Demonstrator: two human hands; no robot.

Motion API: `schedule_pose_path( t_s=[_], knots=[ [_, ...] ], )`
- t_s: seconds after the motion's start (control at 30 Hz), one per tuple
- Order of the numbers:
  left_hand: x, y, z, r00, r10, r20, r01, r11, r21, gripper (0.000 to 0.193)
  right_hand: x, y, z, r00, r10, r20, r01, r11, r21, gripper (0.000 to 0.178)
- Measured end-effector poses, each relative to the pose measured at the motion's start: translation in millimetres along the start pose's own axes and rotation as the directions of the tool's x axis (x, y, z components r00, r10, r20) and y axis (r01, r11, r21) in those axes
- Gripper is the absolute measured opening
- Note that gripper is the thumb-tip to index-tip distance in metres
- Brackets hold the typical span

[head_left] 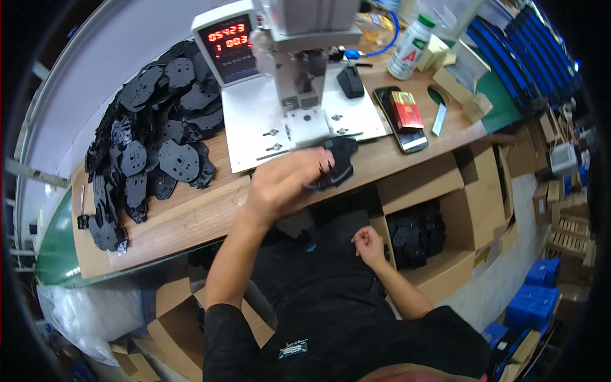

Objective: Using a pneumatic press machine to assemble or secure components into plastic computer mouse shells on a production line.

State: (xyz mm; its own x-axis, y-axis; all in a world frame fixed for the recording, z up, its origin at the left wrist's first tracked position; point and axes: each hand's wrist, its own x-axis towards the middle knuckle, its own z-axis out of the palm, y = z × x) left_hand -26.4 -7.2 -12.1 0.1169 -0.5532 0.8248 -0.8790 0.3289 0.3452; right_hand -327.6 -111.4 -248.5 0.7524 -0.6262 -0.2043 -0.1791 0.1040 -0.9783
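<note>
My left hand [286, 181] reaches across the table's front edge with its fingers closed on a flat black plastic part [342, 159]. That part is at the front edge of the press's white base plate [245, 127], just below the metal fixture [308, 121]. Part of it is hidden behind my fingers. My right hand [368, 247] is low in front of my lap, beside an open carton, its fingers curled and nothing visible in them. A big heap of similar black plastic parts [180, 159] covers the table's left side.
Behind the fixture stands a press [312, 19] with a red-digit counter box [230, 44]. To its right are a black computer mouse [350, 81], a phone [414, 141] under a red-and-gold box [406, 111], and a white bottle [410, 48]. A carton [455, 223] below holds black parts.
</note>
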Motion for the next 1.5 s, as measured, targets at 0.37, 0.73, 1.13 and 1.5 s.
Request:
schedule_pose_path(
  t_s=[0.37, 0.73, 1.13, 1.5],
  knots=[
    [-133.5, 83.4, 141.5, 0.612, -0.537, 0.581, 0.741, 0.646, -0.184, 0.023, 33.3, -2.4, -20.6, 0.904, 0.383, -0.189, -0.071, 0.571, 0.818, 0.007],
    [-186.7, 64.1, 178.2, 0.541, -0.166, 0.825, 0.655, 0.698, -0.289, 0.043, 21.6, 48.9, -52.1, 0.937, 0.325, -0.128, -0.032, 0.443, 0.896, 0.012],
    [-218.7, 70.2, 194.9, 0.674, -0.012, 0.739, 0.469, 0.779, -0.415, 0.052, 56.2, -125.4, -46.9, 0.883, -0.227, 0.410, -0.136, 0.713, 0.688, 0.015],
    [-222.5, 70.4, 196.7, 0.644, -0.084, 0.760, 0.530, 0.765, -0.365, 0.054, 104.8, -415.3, 75.0, 0.690, -0.629, 0.359, 0.327, 0.713, 0.621, 0.026]
  ],
)
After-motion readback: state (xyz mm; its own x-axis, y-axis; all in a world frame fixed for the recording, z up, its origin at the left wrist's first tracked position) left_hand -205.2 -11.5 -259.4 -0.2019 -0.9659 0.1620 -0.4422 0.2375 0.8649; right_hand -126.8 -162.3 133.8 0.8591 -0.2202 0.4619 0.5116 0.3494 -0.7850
